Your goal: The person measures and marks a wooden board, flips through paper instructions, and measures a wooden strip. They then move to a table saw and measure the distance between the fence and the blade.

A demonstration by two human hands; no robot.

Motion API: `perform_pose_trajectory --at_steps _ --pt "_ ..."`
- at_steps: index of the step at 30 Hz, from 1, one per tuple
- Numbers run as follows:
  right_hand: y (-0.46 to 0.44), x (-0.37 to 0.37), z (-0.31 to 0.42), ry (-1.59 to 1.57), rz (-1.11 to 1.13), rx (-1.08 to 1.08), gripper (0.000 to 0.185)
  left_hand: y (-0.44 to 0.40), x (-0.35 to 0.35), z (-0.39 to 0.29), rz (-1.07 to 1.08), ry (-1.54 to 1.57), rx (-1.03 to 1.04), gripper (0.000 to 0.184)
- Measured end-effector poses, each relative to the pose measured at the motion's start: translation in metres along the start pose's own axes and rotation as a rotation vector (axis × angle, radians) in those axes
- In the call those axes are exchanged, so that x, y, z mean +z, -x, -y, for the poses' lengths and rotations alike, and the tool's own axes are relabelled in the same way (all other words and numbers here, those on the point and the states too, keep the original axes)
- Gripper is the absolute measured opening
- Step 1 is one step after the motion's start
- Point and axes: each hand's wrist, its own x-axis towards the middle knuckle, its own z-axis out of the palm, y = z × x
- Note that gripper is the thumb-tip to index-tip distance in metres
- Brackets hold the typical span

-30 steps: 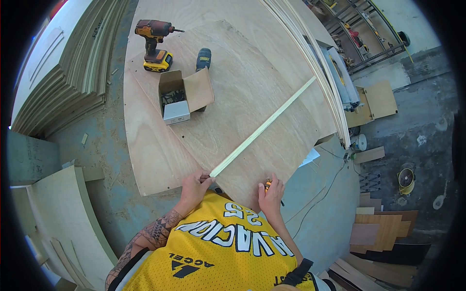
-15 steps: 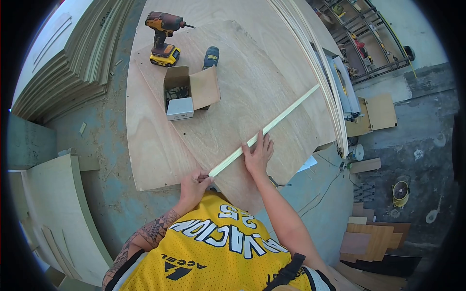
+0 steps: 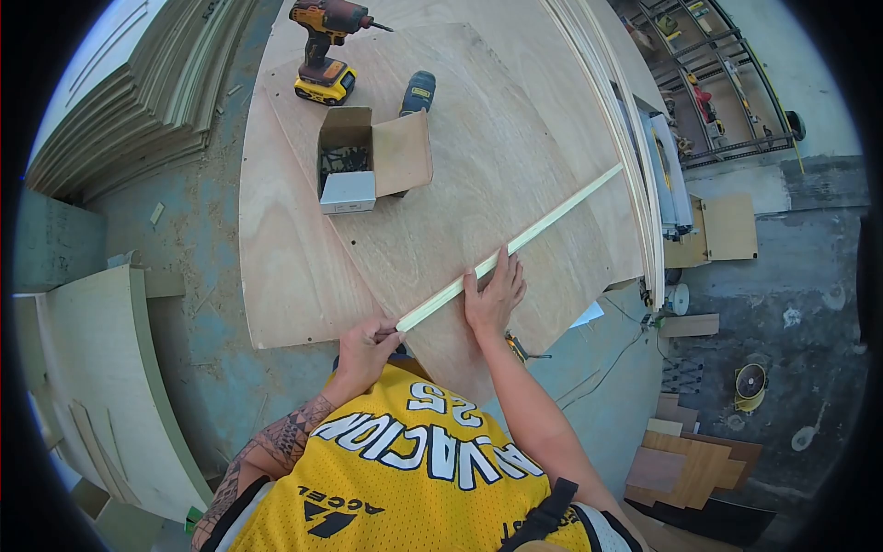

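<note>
A thin pale wood strip (image 3: 561, 210) lies diagonally over a plywood panel (image 3: 432, 202). At its near end, my left hand (image 3: 365, 350) is closed with thumb and fingers pinching the tip. My right hand (image 3: 494, 296) grips the strip near its middle, thumb on one side and fingers on the other. Past the hands stands an open cardboard box (image 3: 349, 205) with small dark pieces inside. A drill driver (image 3: 326, 51) stands behind it, and a second dark tool (image 3: 418, 93) is partly hidden by the box flap.
Long thin strips (image 3: 635, 156) run along the right side of the work surface. An orange and black tool (image 3: 517, 347) lies at the panel's edge, beside my right forearm. Stacked sheets (image 3: 138, 110) stand at the left. A fan (image 3: 751, 382) is on the floor at the right.
My right hand has let go of the orange and black tool and moved up and left onto the strip. My left hand stays at the strip's near end. The view has shifted slightly.
</note>
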Motion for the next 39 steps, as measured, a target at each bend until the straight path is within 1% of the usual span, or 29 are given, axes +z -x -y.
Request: perform_pose_trajectory --at_steps 5,7,20,22,23,25,26,27,29,30,33,34,36,37,39 --pt "0.001 -0.002 0.003 0.000 0.007 0.009 0.096 0.000 -0.001 0.004 0.009 -0.015 0.010 0.025" --pt "0.001 -0.002 0.002 0.001 0.013 0.004 0.096 -0.001 0.000 0.008 0.004 0.021 -0.004 0.022" --pt "0.001 0.000 0.001 0.026 0.013 -0.006 0.097 -0.002 0.000 0.012 0.006 0.038 -0.001 0.020" --pt "0.000 0.001 0.000 0.038 0.006 -0.010 0.097 -0.001 0.000 0.009 -0.007 -0.013 0.001 0.028" --pt "0.000 0.002 0.000 0.031 0.021 -0.013 0.097 0.000 0.001 0.008 -0.019 -0.018 -0.011 0.028" --pt "0.001 0.003 -0.001 0.042 -0.020 -0.030 0.097 0.002 0.005 0.009 -0.070 0.102 0.000 0.036" --pt "0.001 0.006 -0.004 0.050 -0.029 -0.037 0.096 0.002 0.004 0.011 -0.050 0.118 -0.015 0.044" --pt "0.001 0.006 -0.003 0.038 -0.010 -0.041 0.096 0.003 0.003 0.011 -0.067 0.110 -0.028 0.044" --pt "0.000 0.006 -0.004 0.063 -0.023 -0.041 0.096 0.004 0.004 0.007 -0.082 0.216 -0.131 0.046" --pt "0.000 0.006 -0.004 0.071 -0.029 -0.046 0.097 0.004 0.003 0.003 -0.088 0.190 -0.133 0.049" --pt "0.000 0.007 -0.005 0.070 -0.025 -0.041 0.098 0.005 0.003 -0.004 -0.107 0.128 -0.122 0.051" --pt "0.000 0.006 -0.005 0.068 -0.022 -0.042 0.098 0.005 0.004 -0.001 -0.109 0.127 -0.123 0.051" --pt "0.000 0.005 -0.006 0.057 -0.014 -0.048 0.100 0.006 0.007 0.006 -0.121 0.082 -0.026 0.049" --pt "0.000 0.005 -0.006 0.054 -0.012 -0.050 0.100 0.005 0.008 0.010 -0.125 0.081 -0.026 0.049" --pt "0.001 0.004 -0.005 0.053 -0.004 -0.060 0.103 0.006 0.009 0.012 -0.121 0.026 -0.020 0.039"
